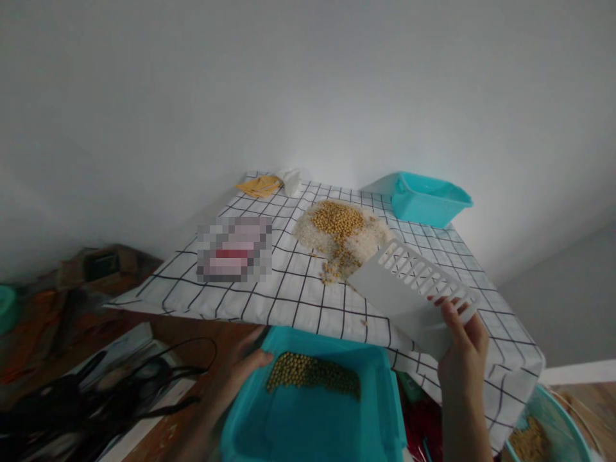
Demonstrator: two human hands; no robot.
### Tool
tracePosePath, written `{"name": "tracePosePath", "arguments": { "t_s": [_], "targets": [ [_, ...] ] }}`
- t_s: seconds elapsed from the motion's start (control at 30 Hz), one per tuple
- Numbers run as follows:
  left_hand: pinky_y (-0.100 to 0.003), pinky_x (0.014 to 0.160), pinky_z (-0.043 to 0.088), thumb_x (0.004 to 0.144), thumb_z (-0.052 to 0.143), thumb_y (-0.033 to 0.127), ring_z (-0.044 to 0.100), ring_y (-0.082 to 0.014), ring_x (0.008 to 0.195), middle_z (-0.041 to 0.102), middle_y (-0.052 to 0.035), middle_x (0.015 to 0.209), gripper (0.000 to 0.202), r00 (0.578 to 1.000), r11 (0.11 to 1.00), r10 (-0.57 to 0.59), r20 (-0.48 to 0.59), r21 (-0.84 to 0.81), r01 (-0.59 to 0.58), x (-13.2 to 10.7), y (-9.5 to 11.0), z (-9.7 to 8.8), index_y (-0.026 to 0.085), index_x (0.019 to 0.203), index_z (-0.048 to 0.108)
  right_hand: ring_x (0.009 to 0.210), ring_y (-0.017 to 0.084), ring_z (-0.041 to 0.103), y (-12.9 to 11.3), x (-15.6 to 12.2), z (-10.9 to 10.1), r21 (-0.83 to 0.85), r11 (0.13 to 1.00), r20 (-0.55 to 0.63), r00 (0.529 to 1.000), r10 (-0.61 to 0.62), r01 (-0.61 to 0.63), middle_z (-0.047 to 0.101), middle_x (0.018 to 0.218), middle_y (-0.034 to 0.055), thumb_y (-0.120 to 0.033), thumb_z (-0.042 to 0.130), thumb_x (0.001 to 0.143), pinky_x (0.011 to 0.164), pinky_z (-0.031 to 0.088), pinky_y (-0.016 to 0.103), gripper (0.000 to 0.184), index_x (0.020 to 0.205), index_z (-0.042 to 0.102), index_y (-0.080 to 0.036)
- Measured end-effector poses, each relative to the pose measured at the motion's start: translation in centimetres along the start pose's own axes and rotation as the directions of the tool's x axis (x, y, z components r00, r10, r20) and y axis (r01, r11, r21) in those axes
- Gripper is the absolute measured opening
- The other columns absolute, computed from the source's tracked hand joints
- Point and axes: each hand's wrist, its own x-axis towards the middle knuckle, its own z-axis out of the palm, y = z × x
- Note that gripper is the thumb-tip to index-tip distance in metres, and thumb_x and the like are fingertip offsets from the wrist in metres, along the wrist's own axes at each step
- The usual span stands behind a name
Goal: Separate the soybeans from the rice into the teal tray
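My left hand [245, 367] grips the left rim of a teal plastic bin [308, 423], held just below the table's front edge. Inside it, yellowish beans [308, 372] lie along the far side. In my right hand [464, 346] is a flat grey slotted plate [404, 298], tilted over the right part of the tabletop. Its far left corner comes down beside a small spill of mixed beans and grains [341, 264]. Behind that lies a mound of yellow beans [337, 219] on pale, rice-like grains [312, 232].
A second teal bin [426, 200] stands at the table's back right. A yellow cloth-like item [260, 186] and a white crumpled thing [290, 181] lie at the back left of the checked tablecloth [289, 301]. A blurred-out object [235, 249] is at left; cables [158, 372] clutter the lower left.
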Motion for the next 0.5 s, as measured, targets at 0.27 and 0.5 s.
{"name": "tracePosePath", "arguments": {
  "t_s": [0.27, 0.5],
  "targets": [
    [-0.029, 0.062, 0.048, 0.064, 0.063, 0.032, 0.069, -0.0285, 0.076, 0.076, -0.0016, 0.073, 0.042, 1.0, 1.0, 0.007, -0.005, -0.006, -0.007, 0.0, -0.1, -0.1, 0.019, 0.102, 0.073, 0.078, 0.018, 0.06, -0.4, -0.8, -0.4, 0.044, 0.999, -0.063, 0.998, 0.025, -0.022, 0.066, 0.083, 0.0036, -0.038, 0.074, 0.073, 0.07, 0.043, 0.029, 0.023, 0.076, 0.066, -0.018],
    [-0.027, 0.055, 0.049, 0.065, 0.062, 0.031, 0.069, -0.0286, 0.074, 0.077, -0.0021, 0.073, 0.037, 1.0, 1.0, -0.017, -0.018, 0.019, 0.017, -0.2, 0.2, 0.1, 0.022, 0.098, 0.075, 0.077, 0.016, 0.058, -0.3, -1.4, -2.1, 0.042, 0.998, -0.119, 0.991, 0.055, -0.05, 0.063, 0.078, 0.0009, -0.037, 0.076, 0.072, 0.071, 0.042, 0.028, 0.021, 0.074, 0.066, -0.018]
  ]
}}
